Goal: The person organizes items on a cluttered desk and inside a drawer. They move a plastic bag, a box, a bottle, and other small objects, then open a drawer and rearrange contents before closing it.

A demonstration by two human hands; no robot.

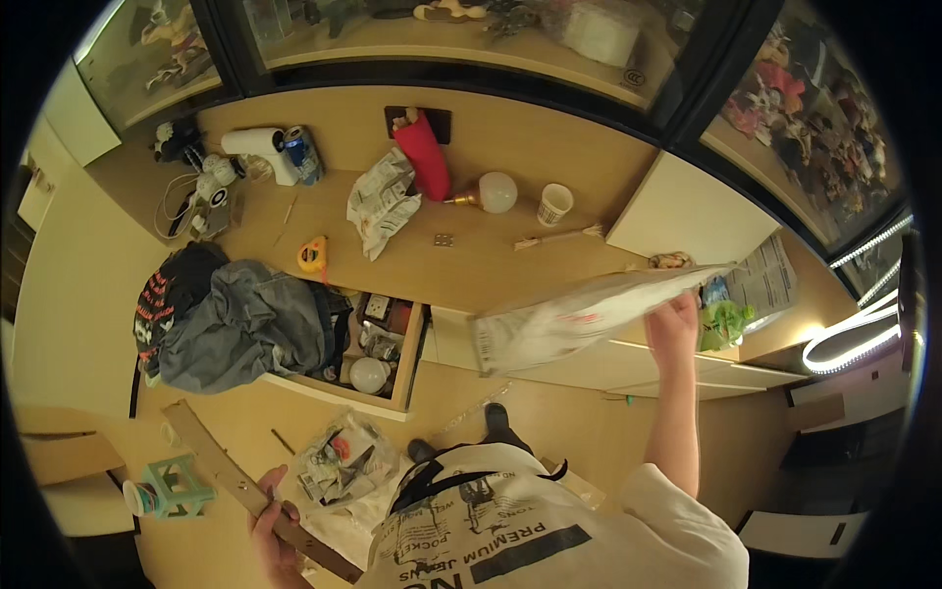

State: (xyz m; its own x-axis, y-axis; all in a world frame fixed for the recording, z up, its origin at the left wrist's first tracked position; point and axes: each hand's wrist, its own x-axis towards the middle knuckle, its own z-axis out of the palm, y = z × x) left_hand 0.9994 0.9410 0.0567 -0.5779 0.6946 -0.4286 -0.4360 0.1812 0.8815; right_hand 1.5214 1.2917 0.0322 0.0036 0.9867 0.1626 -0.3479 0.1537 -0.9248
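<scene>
Low on the left, my left hand (274, 519) grips a long, flat brown strip (221, 471), perhaps wood or cardboard, with small marks or holes along it. The strip slants from the floor area toward my body. My right hand (673, 320) is raised at the right and pinches the edge of a white plastic bag (574, 324). Motion blurs the bag, which spreads leftward past the desk's front edge. Below it are white drawer fronts. On the floor near my left hand lies a clear plastic bag (346, 460) of mixed wrappers and scraps.
An open drawer (401, 361) holds a light bulb and small parts; jeans (243, 331) drape over it. On the desk (471, 272) are a tape measure (312, 255), crumpled paper (383, 202), a bulb (497, 193), a paper cup (554, 205) and a can (302, 154). A green stool (180, 486) stands left.
</scene>
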